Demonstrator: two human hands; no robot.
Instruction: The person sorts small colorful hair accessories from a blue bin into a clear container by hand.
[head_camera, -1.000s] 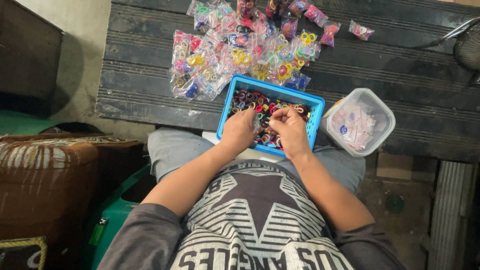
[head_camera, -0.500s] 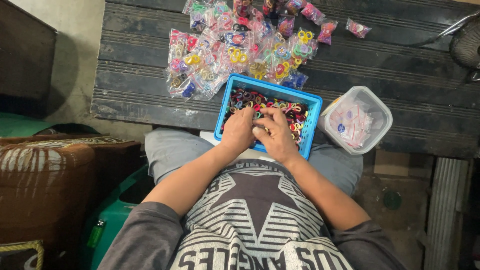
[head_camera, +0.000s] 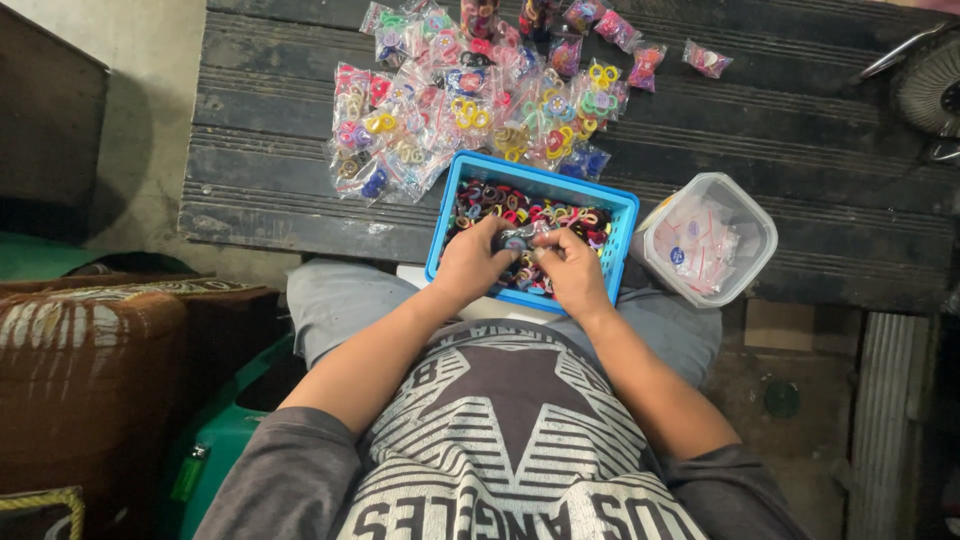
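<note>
A blue plastic basket (head_camera: 612, 202) full of small colourful hair ties rests on my lap against the dark wooden platform (head_camera: 800, 150). Over the basket, my left hand (head_camera: 472, 262) and my right hand (head_camera: 572, 268) meet and together pinch a small clear packet (head_camera: 517, 241) holding ties. Beyond the basket lies a heap of filled clear packets (head_camera: 460, 100) with bright rings inside.
A clear plastic tub (head_camera: 752, 215) with empty small bags stands right of the basket. A fan (head_camera: 930, 85) sits at the top right. A brown cushioned seat (head_camera: 80, 380) and a green box (head_camera: 225, 440) are at my left.
My right hand has moved left from the basket's right part to meet my left hand at the middle; both now hold the small packet.
</note>
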